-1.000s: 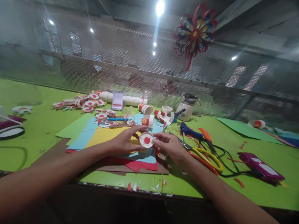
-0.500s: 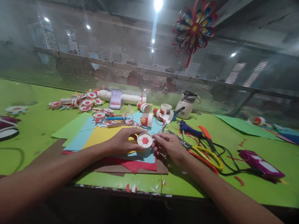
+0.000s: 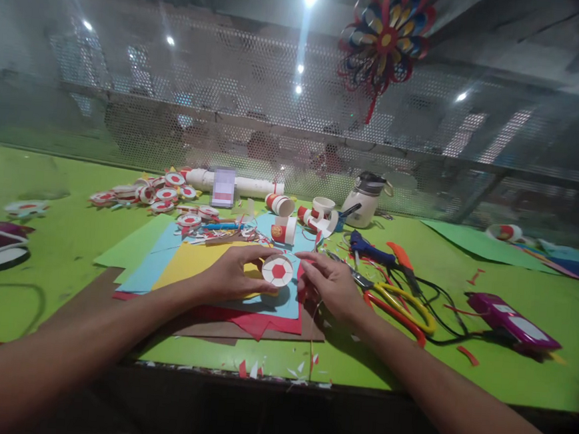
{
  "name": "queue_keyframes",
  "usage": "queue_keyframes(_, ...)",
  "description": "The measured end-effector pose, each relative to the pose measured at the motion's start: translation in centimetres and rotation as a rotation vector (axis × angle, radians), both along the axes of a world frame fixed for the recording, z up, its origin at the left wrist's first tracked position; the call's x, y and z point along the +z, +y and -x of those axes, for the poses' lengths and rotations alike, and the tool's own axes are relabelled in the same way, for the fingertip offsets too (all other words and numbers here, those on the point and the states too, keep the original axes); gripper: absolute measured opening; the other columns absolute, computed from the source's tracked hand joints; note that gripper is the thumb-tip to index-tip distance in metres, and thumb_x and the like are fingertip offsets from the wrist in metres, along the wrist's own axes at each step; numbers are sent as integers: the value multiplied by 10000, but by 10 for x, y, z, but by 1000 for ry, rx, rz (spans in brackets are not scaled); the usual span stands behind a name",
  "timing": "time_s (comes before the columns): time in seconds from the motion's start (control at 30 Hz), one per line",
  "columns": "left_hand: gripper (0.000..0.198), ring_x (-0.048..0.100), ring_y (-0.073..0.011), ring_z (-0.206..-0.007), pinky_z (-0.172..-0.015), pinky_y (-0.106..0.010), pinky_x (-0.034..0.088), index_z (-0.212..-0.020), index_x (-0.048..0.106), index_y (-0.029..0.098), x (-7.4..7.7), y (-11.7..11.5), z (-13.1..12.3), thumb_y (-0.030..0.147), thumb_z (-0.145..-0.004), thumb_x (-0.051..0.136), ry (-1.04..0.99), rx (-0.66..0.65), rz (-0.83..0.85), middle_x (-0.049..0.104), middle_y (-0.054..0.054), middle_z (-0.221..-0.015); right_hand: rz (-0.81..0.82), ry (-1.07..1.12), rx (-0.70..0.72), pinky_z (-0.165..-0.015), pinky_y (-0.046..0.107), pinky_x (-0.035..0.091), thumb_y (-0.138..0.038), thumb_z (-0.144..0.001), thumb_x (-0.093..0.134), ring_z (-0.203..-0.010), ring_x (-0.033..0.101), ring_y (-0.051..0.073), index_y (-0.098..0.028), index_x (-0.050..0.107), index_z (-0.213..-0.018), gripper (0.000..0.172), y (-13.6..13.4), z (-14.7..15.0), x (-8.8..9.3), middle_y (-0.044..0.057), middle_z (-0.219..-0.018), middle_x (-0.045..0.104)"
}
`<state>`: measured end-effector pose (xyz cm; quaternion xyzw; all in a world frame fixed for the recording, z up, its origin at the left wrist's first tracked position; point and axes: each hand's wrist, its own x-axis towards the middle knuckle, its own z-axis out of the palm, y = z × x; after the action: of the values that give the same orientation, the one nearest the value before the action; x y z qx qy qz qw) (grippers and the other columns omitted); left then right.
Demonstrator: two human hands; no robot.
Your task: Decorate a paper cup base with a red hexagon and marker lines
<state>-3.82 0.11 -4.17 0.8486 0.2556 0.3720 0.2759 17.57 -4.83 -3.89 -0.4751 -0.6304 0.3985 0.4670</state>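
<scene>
My left hand (image 3: 235, 271) grips a small white paper disc (image 3: 278, 271) by its left side, thumb below and fingers above. The disc looks like a cut-down paper cup bottom, with a red hexagon and thin lines on its face. Close to the disc's right edge, my right hand (image 3: 327, 283) has its thumb and fingers drawn together. What they pinch is too small to make out; a thin strand hangs below that hand. Underneath lie stacked coloured paper sheets (image 3: 185, 266). Cut paper cups (image 3: 284, 231) lie just beyond.
Scissors with yellow and orange handles (image 3: 405, 306), a blue glue gun (image 3: 374, 249) and a purple device (image 3: 512, 321) lie right. Finished-looking discs (image 3: 165, 195) pile up back left. A flask (image 3: 362, 199) stands behind; a paper flower (image 3: 386, 41) hangs above.
The camera view has tilted and shifted slightly. My right fingers have lifted a little toward the disc's upper right edge. My left hand keeps its grip on the disc.
</scene>
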Motion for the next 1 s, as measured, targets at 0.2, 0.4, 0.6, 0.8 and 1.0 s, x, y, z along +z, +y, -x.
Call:
queue_keyframes(0.2, 527, 643, -221, -981, -843, -364, 533, -1162, 621, 154, 1, 0, 1, 327, -688, 771, -11, -2, 0, 693, -110, -1122, -61, -116, 41, -456, 245, 403, -408, -846, 586, -469, 506, 115, -158, 667, -1069, 345, -4, 3, 0, -11, -596, 585)
queue_keyframes(0.4, 527, 640, -235, -999, -866, -373, 522, -1168, 620, 140, 3, 0, 3, 331, -699, 765, 12, 7, 18, 691, -124, -1135, -39, -143, 103, -469, 249, 428, -405, -883, 534, -503, 523, 121, -178, 662, -1115, 348, -3, 2, -5, 22, -692, 628)
queue_keyframes(0.6, 456, 641, -219, -962, -846, -357, 516, -1149, 616, 173, 5, -2, 2, 334, -735, 718, 80, 7, 81, 700, -79, -1092, -25, -159, 109, -506, 248, 447, -405, -871, 566, -528, 522, 120, -132, 653, -1101, 368, -3, 2, -7, 18, -668, 623)
queue_keyframes(0.8, 456, 613, -205, -907, -803, -343, 495, -1076, 571, 161, -2, -3, 1, 367, -706, 740, 141, 53, 112, 654, -71, -1040, 1, -139, 117, -516, 245, 429, -407, -852, 597, -522, 512, 110, -141, 670, -1070, 352, 0, 2, -12, 14, -677, 627)
queue_keyframes(1.0, 352, 583, -185, -827, -741, -322, 470, -1012, 551, 189, -4, -5, 0, 380, -752, 692, 206, 78, 91, 628, -31, -957, 21, -71, 88, -498, 245, 415, -438, -840, 600, -508, 505, 105, -117, 640, -1114, 423, 0, 5, -13, -4, -649, 590)
